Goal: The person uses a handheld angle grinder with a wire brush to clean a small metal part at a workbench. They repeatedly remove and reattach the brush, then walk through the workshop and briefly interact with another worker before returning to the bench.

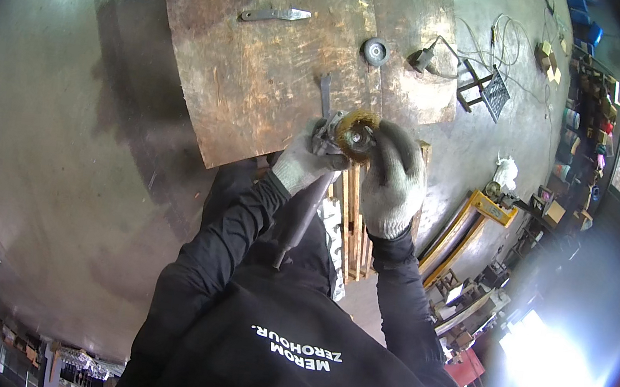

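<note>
Near the frame's centre, a grinder [300, 223] slants lengthwise, wire wheel [356, 135] uppermost, tail toward the lower left. The gloved left hand [304, 163] wraps its head, forearm angled up rightward; the gloved right hand [395, 181], fingers bent, meets the wheel's right edge, its grip unclear.

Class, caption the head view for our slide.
Left hand grips a grinder, right hand at its wire brush, beside a wooden board.
</note>
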### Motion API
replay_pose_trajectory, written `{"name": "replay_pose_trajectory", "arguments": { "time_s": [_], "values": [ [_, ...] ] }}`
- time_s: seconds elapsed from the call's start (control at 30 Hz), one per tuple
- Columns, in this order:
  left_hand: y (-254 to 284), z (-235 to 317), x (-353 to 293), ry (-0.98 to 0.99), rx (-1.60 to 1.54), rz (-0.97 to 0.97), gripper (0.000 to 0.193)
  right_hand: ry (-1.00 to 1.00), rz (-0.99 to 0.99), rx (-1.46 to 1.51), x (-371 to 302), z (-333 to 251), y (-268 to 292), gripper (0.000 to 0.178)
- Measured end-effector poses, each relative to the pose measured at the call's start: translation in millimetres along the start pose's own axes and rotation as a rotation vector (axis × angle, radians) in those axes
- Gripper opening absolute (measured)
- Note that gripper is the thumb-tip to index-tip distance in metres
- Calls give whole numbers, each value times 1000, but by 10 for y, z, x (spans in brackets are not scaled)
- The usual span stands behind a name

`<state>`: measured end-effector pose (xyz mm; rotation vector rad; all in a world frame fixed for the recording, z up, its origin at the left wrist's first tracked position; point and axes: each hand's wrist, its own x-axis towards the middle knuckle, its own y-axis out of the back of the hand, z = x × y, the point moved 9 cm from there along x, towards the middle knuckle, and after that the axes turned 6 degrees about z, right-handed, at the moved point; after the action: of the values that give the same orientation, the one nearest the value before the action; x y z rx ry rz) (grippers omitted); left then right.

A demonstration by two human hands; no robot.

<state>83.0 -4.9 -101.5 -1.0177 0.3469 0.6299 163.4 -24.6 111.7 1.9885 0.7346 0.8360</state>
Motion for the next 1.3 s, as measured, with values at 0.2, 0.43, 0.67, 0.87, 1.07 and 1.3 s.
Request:
{"name": "replay_pose_trajectory", "arguments": {
  "time_s": [0.2, 0.43, 0.67, 0.87, 1.07, 1.3],
  "values": [
    [151, -209, 91, 71, -294, 27, 45, -226, 27, 273, 42, 127, 46, 19],
    [-47, -137, 103, 349, -959, -214, 54, -469, 205, 600, -17, 352, 234, 14],
    [-52, 8, 3, 350, -445, 34, 61, -991, 167, 1191, -304, 820, -49, 20],
    [-64, -5, 19, 359, -351, 123, 82, -1188, 232, 1448, -430, 969, -137, 23],
    [-368, 242, -73, 174, -601, -221, 81, -1160, -123, 1012, -427, 908, -216, 32],
    [-312, 680, -278, -146, 979, 116, 74, -1063, -349, 744, -496, 810, -180, 43]
  ]
}}
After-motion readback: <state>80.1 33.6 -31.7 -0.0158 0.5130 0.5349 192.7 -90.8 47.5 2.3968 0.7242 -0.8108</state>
